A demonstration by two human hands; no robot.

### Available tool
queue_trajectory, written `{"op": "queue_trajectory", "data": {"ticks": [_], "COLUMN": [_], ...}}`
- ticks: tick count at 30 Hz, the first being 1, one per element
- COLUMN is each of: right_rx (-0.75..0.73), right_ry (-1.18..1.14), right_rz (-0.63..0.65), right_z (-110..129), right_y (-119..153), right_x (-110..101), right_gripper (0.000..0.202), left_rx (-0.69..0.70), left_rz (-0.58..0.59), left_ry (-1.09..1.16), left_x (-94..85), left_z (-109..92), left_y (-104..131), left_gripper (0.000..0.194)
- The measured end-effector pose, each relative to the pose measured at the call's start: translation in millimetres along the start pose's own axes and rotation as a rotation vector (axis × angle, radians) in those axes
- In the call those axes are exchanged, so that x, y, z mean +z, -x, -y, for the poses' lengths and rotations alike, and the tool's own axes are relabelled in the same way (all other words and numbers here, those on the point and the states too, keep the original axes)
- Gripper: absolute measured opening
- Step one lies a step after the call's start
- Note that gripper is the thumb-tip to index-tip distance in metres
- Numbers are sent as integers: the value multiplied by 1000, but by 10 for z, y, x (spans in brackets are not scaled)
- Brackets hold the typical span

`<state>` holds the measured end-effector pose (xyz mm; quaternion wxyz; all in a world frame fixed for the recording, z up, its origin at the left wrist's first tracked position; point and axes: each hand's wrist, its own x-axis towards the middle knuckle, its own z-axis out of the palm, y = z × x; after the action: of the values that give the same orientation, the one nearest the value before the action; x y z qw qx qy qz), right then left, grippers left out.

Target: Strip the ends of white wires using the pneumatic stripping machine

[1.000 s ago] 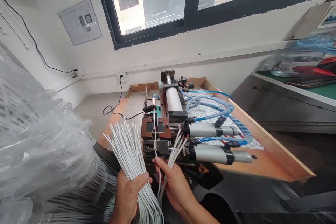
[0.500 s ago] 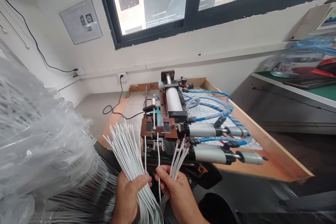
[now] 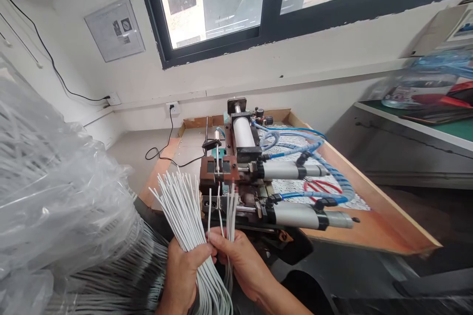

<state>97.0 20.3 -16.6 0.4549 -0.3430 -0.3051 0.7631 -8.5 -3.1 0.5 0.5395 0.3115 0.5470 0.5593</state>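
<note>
My left hand (image 3: 185,268) is closed round a thick bundle of white cables (image 3: 181,206), their cut ends fanned upward. Close beside it, my right hand (image 3: 236,256) grips a smaller group of white cables (image 3: 231,211) with reddish tips at the top. Its thumb and fingers also pinch near a single cable (image 3: 220,216) whose upper end reaches the jaws of the pneumatic stripping machine (image 3: 219,170). Another lone cable (image 3: 210,211) stands between the two hands. The fingertips of both hands nearly meet, and some fingers are hidden behind the cables.
A wooden tray (image 3: 384,211) surrounds the machine and holds many small white scraps (image 3: 291,155). Blue air hoses (image 3: 332,172) curve at the right. Clear plastic (image 3: 62,197) covers more cables on the left. A green-topped shelf (image 3: 439,125) stands at right.
My right hand has moved left towards my left hand with its cables. The machine's jaws have drawn together around the single cable, and the cylinder rods on the right have shifted left.
</note>
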Motion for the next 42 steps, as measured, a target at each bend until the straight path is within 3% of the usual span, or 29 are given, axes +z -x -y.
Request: {"op": "queue_trajectory", "data": {"ticks": [3,7,10,18,21,25,30,34,42], "right_rx": [-97,-169,-174,-35,10,-27,-160,-142,-76], "right_ry": [44,-1,-74,-196,-191,-44,38,7,-4], "right_rz": [-55,-265,-330,-290,-155,47,-122,-225,-242], "right_z": [-47,-76,-53,41,51,-1,-69,-63,-74], "right_y": [17,9,-36,-99,-78,-22,68,126,113], "right_x": [22,2,-25,2,39,56,22,-4,-80], "right_gripper": [24,26,25,24,26,26,26,24,26], "left_rx": [14,17,-36,-35,-15,35,55,-9,-48], "left_rz": [62,7,-36,-82,-61,85,139,41,-71], "left_ry": [25,43,62,66,16,-79,-36,24,59], "left_x": [4,-34,-54,-14,-16,-24,-19,-36,-50], "left_z": [-12,-2,-8,-54,-34,5,2,-4,-3], "left_y": [7,-9,-25,-17,-6,15,43,44,7], "left_gripper": [15,9,12,14,12,13,16,8,12]}}
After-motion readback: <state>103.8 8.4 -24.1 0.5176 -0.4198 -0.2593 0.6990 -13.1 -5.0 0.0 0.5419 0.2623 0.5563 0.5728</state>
